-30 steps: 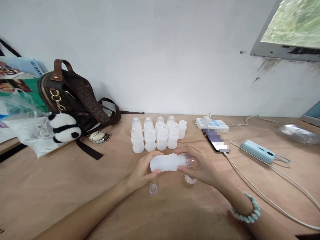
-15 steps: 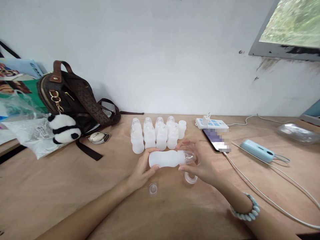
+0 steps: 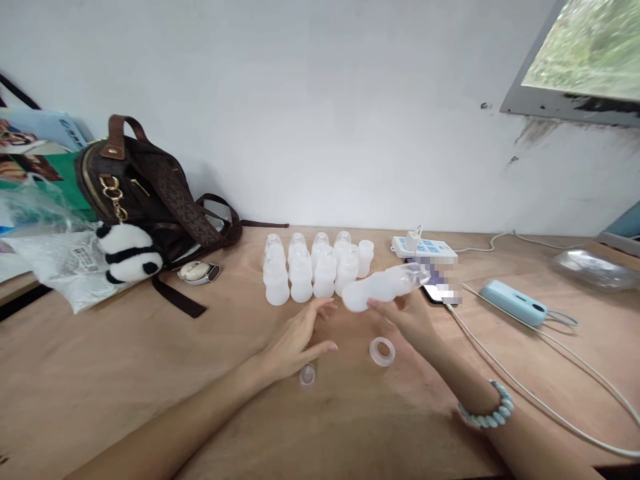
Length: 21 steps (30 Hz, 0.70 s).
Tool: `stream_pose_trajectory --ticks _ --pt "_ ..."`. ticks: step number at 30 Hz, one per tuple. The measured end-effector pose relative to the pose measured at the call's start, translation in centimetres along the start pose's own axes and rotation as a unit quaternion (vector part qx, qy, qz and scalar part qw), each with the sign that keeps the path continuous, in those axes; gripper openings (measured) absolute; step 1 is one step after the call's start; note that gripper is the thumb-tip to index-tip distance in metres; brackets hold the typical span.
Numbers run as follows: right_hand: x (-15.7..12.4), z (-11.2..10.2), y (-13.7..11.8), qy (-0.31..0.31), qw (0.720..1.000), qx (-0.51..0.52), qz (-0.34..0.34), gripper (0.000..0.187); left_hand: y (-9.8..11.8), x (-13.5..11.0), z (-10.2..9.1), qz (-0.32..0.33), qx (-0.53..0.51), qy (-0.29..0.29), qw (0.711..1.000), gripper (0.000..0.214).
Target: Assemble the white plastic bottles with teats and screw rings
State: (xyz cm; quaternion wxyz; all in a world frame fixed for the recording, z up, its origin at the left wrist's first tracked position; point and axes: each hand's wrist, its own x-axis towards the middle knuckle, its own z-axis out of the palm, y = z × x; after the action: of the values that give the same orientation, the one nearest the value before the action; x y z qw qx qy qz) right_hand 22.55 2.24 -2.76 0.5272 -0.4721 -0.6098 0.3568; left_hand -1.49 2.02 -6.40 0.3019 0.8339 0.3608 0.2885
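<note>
My right hand [image 3: 407, 319] grips a frosted white baby bottle [image 3: 375, 288] with a clear cap, tilted with its capped end up to the right. My left hand [image 3: 300, 339] is apart from the bottle, thumb and fingers spread with nothing between them. Just below that hand a small clear silicone nipple [image 3: 308, 375] lies on the table. A translucent ring collar [image 3: 382, 351] rests under my right wrist. Behind the hands stand several capped bottles [image 3: 302, 277] in two rows, with an uncapped one [image 3: 366, 257] at their right end.
A brown backpack [image 3: 150, 180] with a panda charm [image 3: 131, 253] and a plastic bag [image 3: 55, 267] sit at left, a mouse [image 3: 195, 272] beside them. A power strip [image 3: 430, 250], a phone [image 3: 434, 283], a blue power bank [image 3: 515, 302] and a white cable [image 3: 510, 385] lie at right.
My left hand has let go of the bottle. My right hand has carried it up and to the right, from level to tilted, and now holds it by its body.
</note>
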Motion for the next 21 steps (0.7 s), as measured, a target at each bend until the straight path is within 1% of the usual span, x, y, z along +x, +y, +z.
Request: stream_pose_trajectory --ticks 2,3,4,5,6,8,12,15,21 --pt "1.4 -1.8 0.6 0.093 0.990 -0.104 -0.016 0.047 -0.2 0.0 0.1 0.002 -0.004 -0.003 1.000 0.061" --pt "2.1 -2.6 1.0 0.141 0.977 -0.162 -0.011 0.051 -0.3 -0.1 0.2 0.004 -0.004 -0.005 1.000 0.060" --pt "2.6 -3.3 1.4 0.164 0.964 -0.209 -0.001 0.055 -0.4 -0.1 0.2 0.006 -0.003 -0.008 1.000 0.059" --pt "3.1 -3.9 1.9 0.164 0.955 -0.245 0.009 0.057 -0.4 -0.1 0.2 0.008 -0.001 -0.010 1.000 0.058" --pt "3.4 -4.3 2.3 0.151 0.950 -0.274 0.018 0.057 -0.4 0.0 0.2 0.011 0.000 -0.011 1.000 0.057" --pt "3.8 -4.8 3.1 0.109 0.947 -0.302 0.027 0.052 -0.4 0.0 0.2 0.016 0.003 -0.009 1.000 0.056" --pt "4.1 -4.6 4.1 0.049 0.952 -0.302 0.018 0.042 -0.1 0.1 0.0 0.021 0.005 -0.002 1.000 0.052" --pt "4.4 -4.3 4.9 0.024 0.955 -0.296 0.012 0.037 0.1 0.1 0.0 0.022 0.003 -0.001 1.000 0.051" --pt "4.5 -4.3 6.3 -0.008 0.966 -0.258 -0.010 0.046 0.0 0.0 0.0 0.015 0.002 -0.005 1.000 0.050"
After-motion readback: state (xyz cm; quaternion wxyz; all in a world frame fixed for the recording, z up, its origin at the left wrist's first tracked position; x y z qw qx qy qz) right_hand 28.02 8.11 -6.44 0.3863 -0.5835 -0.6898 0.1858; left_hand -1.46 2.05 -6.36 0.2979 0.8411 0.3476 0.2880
